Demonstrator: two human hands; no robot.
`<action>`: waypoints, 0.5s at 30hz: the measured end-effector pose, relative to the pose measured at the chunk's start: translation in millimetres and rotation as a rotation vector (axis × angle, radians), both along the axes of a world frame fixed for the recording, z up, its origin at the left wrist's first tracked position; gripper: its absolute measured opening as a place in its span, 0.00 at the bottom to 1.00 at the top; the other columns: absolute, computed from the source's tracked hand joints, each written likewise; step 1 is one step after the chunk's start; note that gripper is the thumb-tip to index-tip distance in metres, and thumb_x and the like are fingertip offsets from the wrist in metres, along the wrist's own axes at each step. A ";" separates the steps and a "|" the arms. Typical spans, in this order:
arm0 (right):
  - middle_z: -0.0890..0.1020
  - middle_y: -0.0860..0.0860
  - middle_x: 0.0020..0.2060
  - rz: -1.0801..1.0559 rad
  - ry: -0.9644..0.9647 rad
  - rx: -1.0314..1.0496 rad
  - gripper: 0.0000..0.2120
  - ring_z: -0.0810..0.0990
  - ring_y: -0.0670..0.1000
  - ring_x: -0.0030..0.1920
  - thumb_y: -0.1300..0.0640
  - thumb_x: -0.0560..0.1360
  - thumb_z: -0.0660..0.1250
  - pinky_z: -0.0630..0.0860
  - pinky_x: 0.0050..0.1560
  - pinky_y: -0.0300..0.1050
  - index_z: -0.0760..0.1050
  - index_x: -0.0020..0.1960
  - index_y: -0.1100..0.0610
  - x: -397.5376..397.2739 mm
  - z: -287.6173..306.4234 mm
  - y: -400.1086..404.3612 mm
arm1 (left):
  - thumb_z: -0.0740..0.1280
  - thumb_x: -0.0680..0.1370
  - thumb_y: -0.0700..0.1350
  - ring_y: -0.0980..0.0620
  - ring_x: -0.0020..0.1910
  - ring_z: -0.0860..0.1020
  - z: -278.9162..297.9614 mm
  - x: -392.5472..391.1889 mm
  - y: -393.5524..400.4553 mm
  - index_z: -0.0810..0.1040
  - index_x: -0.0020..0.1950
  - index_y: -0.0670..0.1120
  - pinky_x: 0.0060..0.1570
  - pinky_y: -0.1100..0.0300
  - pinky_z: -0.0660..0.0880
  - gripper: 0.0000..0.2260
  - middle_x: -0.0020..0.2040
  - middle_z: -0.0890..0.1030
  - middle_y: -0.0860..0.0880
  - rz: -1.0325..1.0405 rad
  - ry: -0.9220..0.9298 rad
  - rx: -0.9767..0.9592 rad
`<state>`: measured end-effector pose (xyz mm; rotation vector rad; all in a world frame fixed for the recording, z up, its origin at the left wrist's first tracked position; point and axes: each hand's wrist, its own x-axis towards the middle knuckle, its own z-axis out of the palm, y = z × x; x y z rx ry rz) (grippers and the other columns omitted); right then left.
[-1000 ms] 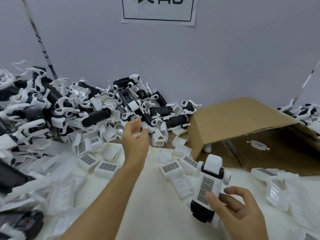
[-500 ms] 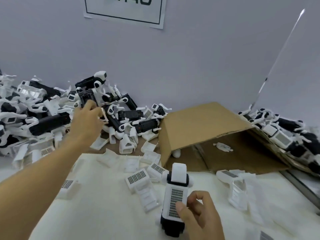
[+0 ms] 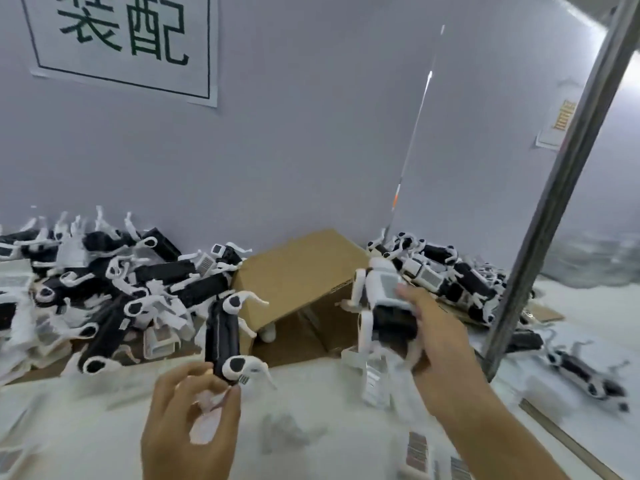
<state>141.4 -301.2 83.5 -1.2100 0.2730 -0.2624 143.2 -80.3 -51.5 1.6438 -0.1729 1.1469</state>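
Left hand [image 3: 187, 431], lower centre of the frame, was pinching the bottom end of a black part [image 3: 221, 336] between thumb and curled fingertips. The part stood nearly upright above the hand, clear of the table [image 3: 104, 427]. Almost its whole length rose above the grip. White legs showed at its top and bottom ends, and the bottom pair lay just beside the fingertips.

Right hand [image 3: 436, 344], centre right, was clenched round the dark lower section of a white unit [image 3: 381, 296]. The unit's white body projected up and to the left of the hand, grille face toward the camera, white legs hanging on its left side. It was held off the table, in front of the right edge of the box [image 3: 298, 271]. Motion blur hid the exact finger placement.

The two held items were well apart, with the box opening between them in the picture.

The cardboard box lay on its side at centre, against the wall. A left pile [image 3: 104, 289] of black and white parts filled the left middle of the frame, touching the box. A right pile [image 3: 450, 275] lay behind the right hand. A metal post [image 3: 554, 216] crossed the right side of the frame on a slant. A sign [image 3: 121, 39] hung at upper left.
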 end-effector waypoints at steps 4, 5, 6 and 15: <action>0.81 0.52 0.55 -0.132 -0.197 -0.057 0.13 0.81 0.50 0.54 0.48 0.81 0.66 0.77 0.61 0.48 0.81 0.57 0.56 42.2 58.0 -38.5 | 0.77 0.68 0.29 0.54 0.48 0.79 -3.2 -6.9 -1.1 0.76 0.36 0.49 0.38 0.68 0.77 0.16 0.48 0.79 0.49 -0.106 0.042 -0.044; 0.78 0.52 0.59 -0.105 -0.142 -0.144 0.17 0.77 0.50 0.59 0.47 0.81 0.65 0.73 0.65 0.47 0.78 0.64 0.56 51.9 59.1 -43.8 | 0.75 0.66 0.22 0.53 0.48 0.79 -3.6 -7.3 0.0 0.76 0.36 0.48 0.37 0.68 0.76 0.21 0.48 0.79 0.51 -0.133 0.072 -0.070; 0.76 0.53 0.61 -0.077 -0.073 -0.227 0.20 0.75 0.50 0.61 0.47 0.81 0.65 0.72 0.65 0.47 0.76 0.67 0.57 58.2 53.9 -47.4 | 0.72 0.64 0.19 0.50 0.49 0.79 -3.0 -8.1 1.9 0.76 0.36 0.49 0.38 0.66 0.76 0.24 0.47 0.79 0.52 -0.164 0.098 -0.098; 0.86 0.49 0.53 0.715 0.198 -0.571 0.28 0.85 0.48 0.52 0.29 0.62 0.75 0.83 0.55 0.48 0.82 0.56 0.44 15.0 -75.6 32.8 | 0.69 0.65 0.23 0.42 0.41 0.79 11.7 -23.6 26.4 0.83 0.47 0.57 0.35 0.60 0.75 0.28 0.46 0.84 0.44 -0.506 0.258 -0.214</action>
